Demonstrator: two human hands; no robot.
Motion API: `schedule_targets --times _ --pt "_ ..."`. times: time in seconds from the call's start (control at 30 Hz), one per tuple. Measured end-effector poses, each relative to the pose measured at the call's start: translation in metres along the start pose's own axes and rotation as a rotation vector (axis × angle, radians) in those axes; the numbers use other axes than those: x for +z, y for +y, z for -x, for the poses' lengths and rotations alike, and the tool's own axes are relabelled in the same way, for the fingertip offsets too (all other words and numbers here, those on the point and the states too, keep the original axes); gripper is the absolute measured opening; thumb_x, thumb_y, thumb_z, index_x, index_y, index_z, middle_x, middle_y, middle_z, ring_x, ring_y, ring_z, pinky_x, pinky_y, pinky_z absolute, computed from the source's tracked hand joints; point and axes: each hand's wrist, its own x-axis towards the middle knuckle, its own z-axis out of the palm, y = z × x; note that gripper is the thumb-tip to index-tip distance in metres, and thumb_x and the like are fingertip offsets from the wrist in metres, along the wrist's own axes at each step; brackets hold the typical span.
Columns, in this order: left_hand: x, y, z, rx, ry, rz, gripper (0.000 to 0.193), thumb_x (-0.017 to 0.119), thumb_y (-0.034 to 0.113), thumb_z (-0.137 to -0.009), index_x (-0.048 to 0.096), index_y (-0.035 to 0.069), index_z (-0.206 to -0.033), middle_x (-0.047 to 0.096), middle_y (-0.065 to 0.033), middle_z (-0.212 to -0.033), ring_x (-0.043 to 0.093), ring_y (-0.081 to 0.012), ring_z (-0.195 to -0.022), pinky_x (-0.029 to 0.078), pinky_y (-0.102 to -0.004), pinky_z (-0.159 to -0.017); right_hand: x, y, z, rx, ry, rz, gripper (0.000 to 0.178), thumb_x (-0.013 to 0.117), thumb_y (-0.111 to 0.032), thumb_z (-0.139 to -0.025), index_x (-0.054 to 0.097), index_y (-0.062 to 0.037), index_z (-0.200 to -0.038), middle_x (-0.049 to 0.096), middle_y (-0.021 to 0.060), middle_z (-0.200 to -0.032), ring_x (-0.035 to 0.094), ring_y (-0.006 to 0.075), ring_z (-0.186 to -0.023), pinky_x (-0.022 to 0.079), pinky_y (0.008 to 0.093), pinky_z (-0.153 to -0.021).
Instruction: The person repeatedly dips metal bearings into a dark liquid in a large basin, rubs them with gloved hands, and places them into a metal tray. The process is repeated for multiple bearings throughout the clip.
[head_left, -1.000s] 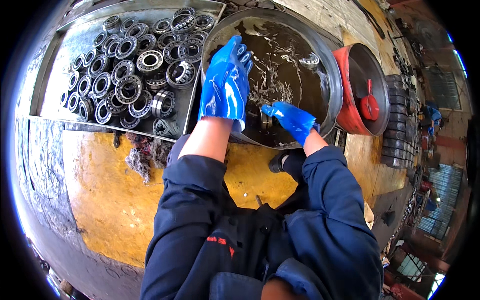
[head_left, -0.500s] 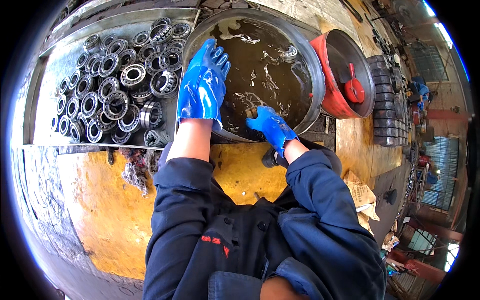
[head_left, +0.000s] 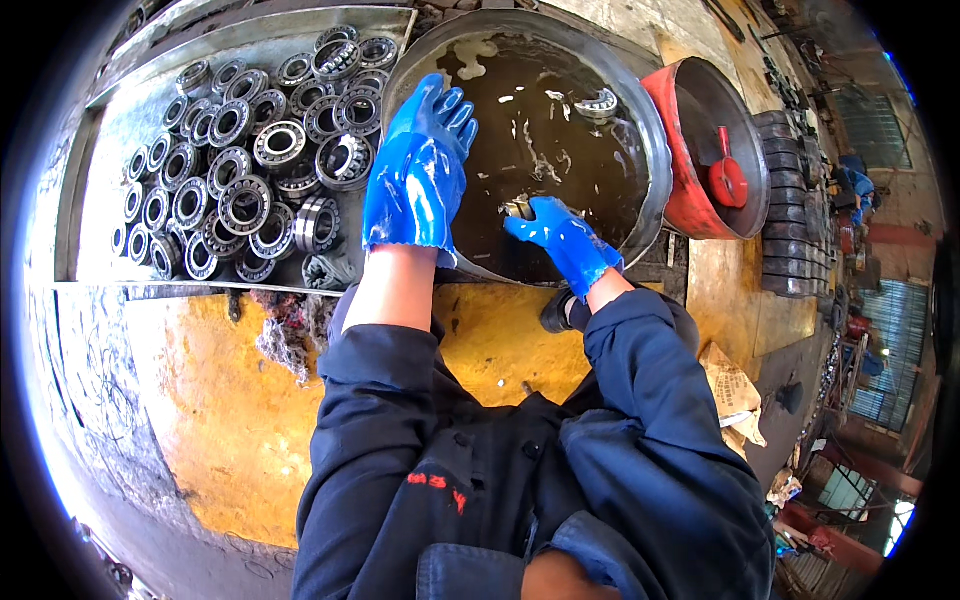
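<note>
A round metal tub (head_left: 655, 165) of murky brown liquid (head_left: 500, 130) stands in front of me. My left hand (head_left: 420, 170), in a wet blue rubber glove, lies along the tub's left rim with its fingers stretched out and holds nothing. In a matching glove, my right hand (head_left: 565, 238) grips a roller bearing (head_left: 518, 207) at the near side of the liquid. Only a brownish metal part of that bearing shows; the rest is hidden by the glove and liquid. Another bearing (head_left: 597, 105) pokes out of the liquid at the far right.
Left of the tub, a metal tray (head_left: 75, 200) holds several steel roller bearings (head_left: 245, 205) and a grey rag (head_left: 325, 272). To the right stands a red drum (head_left: 685, 190) with a red scoop (head_left: 728, 182) inside. Stacked dark parts (head_left: 790, 215) and a torn paper sack (head_left: 730, 390) lie farther right.
The view has shifted slightly, so the scene sits farther right. The bearing at the tub's far right shows more clearly above the liquid. My right hand keeps its grip low in the tub.
</note>
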Motion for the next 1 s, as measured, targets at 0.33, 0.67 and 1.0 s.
schedule_targets --times 0.33,0.67,1.0 --pt "0.026 0.010 0.006 -0.057 0.137 0.022 0.056 0.052 0.034 -0.108 0.036 0.007 -0.154 0.043 -0.0220 -0.154 0.044 -0.0389 -0.142 0.039 -0.0498 -0.117 0.009 0.013 -0.022 -0.068 -0.002 -0.217 0.051 0.069 -0.049 -0.087 0.073 -0.0037 -0.110 0.075 0.0179 -0.099 0.072 0.0284 -0.092 0.055 0.0419 -0.084" --pt "0.012 0.001 -0.002 -0.093 0.068 0.041 0.060 0.058 0.037 -0.105 0.040 0.010 -0.155 0.041 -0.0187 -0.157 0.040 -0.0366 -0.145 0.033 -0.0486 -0.119 0.006 -0.032 0.001 0.030 0.163 0.220 0.048 0.071 -0.036 -0.082 0.072 0.0053 -0.106 0.070 0.0315 -0.106 0.068 0.0453 -0.104 0.055 0.0506 -0.090" --pt "0.025 0.014 0.006 -0.123 0.120 0.024 0.053 0.055 0.037 -0.105 0.046 0.010 -0.150 0.050 -0.0160 -0.151 0.049 -0.0330 -0.138 0.040 -0.0442 -0.114 0.006 -0.021 0.016 -0.247 0.158 0.529 0.029 0.073 -0.024 -0.082 0.075 -0.0078 -0.107 0.075 0.0182 -0.104 0.072 0.0378 -0.097 0.058 0.0490 -0.082"
